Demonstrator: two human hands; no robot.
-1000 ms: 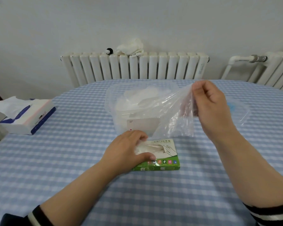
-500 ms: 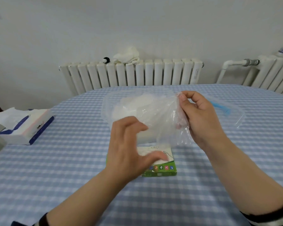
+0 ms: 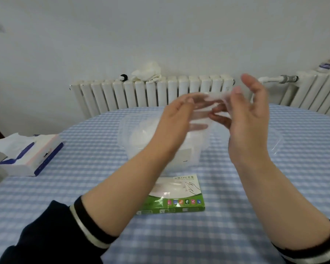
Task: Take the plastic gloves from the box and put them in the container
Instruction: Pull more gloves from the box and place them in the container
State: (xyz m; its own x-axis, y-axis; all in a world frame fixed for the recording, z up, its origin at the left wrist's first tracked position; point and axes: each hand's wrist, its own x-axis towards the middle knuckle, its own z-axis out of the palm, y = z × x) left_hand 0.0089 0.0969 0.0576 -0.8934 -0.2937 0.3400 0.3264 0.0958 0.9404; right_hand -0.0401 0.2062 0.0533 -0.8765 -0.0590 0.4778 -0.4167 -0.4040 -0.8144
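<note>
Film-thin, limp, clingy plastic glove (image 3: pixel 210 103) is pinched above the container (image 3: pixel 202 147) by left hand (image 3: pixel 176 119) and right hand (image 3: pixel 250 111); edges are best gripped

Two hands up, left hand (image 3: pixel 171 121) and right hand (image 3: pixel 250 119); one clear container (image 3: pixel 126 134); one green glove box (image 3: pixel 179 195); one tissue pack (image 3: pixel 29 155); two radiators (image 3: pixel 141 94).

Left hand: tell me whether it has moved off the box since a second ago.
Yes. The left hand has risen off the box to above the container.
</note>
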